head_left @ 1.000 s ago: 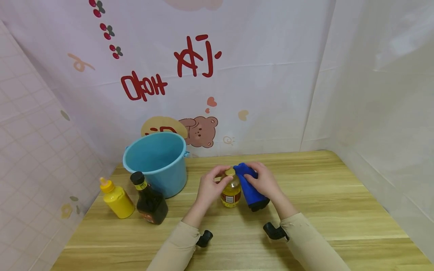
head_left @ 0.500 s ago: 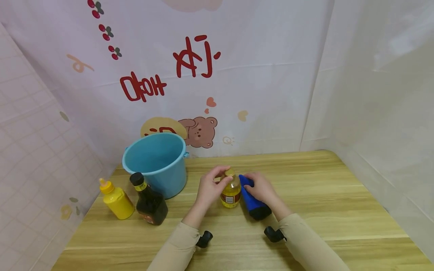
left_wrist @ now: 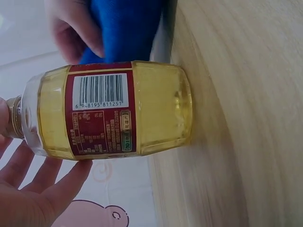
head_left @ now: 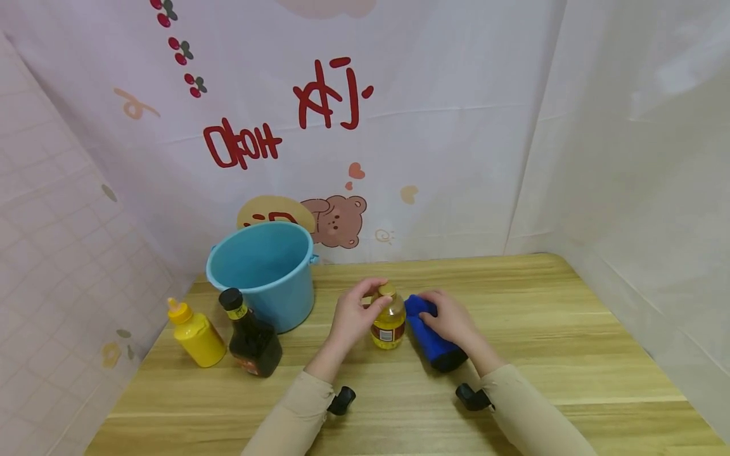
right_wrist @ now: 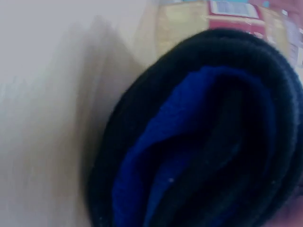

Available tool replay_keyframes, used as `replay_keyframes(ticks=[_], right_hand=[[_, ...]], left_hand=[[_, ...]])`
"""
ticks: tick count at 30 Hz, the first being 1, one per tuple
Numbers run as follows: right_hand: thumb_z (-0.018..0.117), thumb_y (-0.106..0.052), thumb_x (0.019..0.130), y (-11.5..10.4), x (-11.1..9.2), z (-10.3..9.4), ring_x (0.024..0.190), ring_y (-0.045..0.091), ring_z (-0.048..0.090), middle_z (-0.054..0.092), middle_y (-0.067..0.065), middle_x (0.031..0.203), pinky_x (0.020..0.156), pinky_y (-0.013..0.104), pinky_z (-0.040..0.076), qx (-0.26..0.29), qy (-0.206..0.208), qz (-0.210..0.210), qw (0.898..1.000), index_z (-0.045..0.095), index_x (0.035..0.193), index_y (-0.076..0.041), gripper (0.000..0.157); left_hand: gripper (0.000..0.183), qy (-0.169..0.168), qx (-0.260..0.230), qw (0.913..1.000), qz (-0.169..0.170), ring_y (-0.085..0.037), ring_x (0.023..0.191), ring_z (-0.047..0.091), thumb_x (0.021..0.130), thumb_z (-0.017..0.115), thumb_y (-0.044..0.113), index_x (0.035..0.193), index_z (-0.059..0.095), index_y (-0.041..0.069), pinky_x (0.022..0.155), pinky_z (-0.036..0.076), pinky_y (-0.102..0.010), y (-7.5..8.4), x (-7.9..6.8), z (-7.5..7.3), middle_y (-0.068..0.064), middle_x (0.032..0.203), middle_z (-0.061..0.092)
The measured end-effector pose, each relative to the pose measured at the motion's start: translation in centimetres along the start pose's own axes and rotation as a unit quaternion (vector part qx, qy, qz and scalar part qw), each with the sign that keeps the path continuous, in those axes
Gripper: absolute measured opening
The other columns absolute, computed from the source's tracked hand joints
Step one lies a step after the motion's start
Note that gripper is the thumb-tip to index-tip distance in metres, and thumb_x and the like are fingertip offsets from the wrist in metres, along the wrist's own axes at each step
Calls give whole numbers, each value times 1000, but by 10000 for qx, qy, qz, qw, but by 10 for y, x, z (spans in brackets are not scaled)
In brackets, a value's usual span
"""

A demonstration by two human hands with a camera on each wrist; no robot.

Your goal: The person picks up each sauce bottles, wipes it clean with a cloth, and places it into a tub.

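Observation:
My left hand (head_left: 350,318) pinches the gold cap of a bottle of yellow cooking oil (head_left: 388,332), which stands upright on the table. In the left wrist view the thumb of my left hand (left_wrist: 28,203) is at the cap and other fingers lie along the side of the oil bottle (left_wrist: 161,109). To the right, my right hand (head_left: 453,323) grips the upper part of a rolled blue cloth with a black edge (head_left: 430,339). Seen by the right wrist camera, the cloth (right_wrist: 118,142) shows its open, folded black end, with the palm hidden.
A light blue bucket (head_left: 291,304) stands at the back left. Before it are a dark sauce bottle with a black cap (head_left: 256,345) and a yellow squeeze bottle (head_left: 199,342). A printed curtain (head_left: 445,158) hangs behind the wooden table (head_left: 570,354).
My right hand has drawn the blue cloth down toward me and slightly right, a little away from the oil bottle. The left hand and the bottle have stayed in place.

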State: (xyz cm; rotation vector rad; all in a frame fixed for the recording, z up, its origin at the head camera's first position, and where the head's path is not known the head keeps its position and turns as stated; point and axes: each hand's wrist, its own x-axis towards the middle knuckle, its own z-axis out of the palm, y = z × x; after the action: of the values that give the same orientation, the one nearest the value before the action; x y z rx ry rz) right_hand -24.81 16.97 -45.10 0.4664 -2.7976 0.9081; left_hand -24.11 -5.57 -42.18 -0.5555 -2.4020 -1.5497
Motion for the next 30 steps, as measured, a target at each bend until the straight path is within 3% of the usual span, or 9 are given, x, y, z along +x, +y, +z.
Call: replay_keyframes(ticks=[5, 9, 16, 23, 27, 30], right_hand=[[71, -8, 90, 5, -10, -15, 113, 42, 58, 60, 23, 124, 93, 58, 47, 271, 482, -13, 9985, 63, 126, 1, 38], [71, -8, 91, 5, -17, -24, 113, 44, 58, 60, 24, 124, 92, 59, 47, 512, 703, -2, 9962, 62, 127, 2, 39], [71, -8, 91, 5, -21, -34, 114, 44, 57, 58, 25, 127, 91, 61, 48, 756, 825, 149, 9936, 61, 129, 1, 41], [71, -8, 91, 6, -19, -37, 115, 44, 57, 57, 26, 128, 91, 60, 49, 893, 820, 250, 9923, 60, 131, 2, 42], [71, -8, 92, 6, -19, -38, 115, 44, 56, 56, 26, 129, 91, 60, 49, 967, 820, 280, 9915, 59, 131, 2, 42], [70, -8, 92, 6, -19, -39, 115, 44, 56, 56, 26, 129, 91, 60, 49, 1017, 821, 285, 9910, 59, 131, 3, 42]], left_hand=[[35, 53, 245, 9997, 44, -21, 107, 64, 91, 74, 22, 124, 66, 14, 83, 56, -41, 3, 0, 1, -3, 115, 69], [43, 377, 587, 9973, 249, -22, 109, 63, 86, 79, 25, 126, 65, 13, 88, 54, -44, 7, -1, 4, -5, 116, 67], [36, 1087, 1179, 9852, 602, -17, 96, 64, 82, 84, 28, 112, 72, 13, 85, 53, -38, 16, -3, 13, -1, 105, 68], [27, 1475, 1230, 9788, 715, -14, 89, 64, 81, 84, 24, 103, 76, 11, 79, 54, -33, 18, -6, 19, 0, 101, 69], [26, 1408, 1208, 9793, 810, -13, 88, 66, 82, 83, 26, 102, 77, 11, 76, 56, -34, 15, -4, 18, 1, 101, 70], [25, 1085, 1025, 9850, 862, -15, 88, 67, 84, 82, 24, 104, 77, 10, 75, 58, -37, 12, -1, 14, 0, 101, 71]])
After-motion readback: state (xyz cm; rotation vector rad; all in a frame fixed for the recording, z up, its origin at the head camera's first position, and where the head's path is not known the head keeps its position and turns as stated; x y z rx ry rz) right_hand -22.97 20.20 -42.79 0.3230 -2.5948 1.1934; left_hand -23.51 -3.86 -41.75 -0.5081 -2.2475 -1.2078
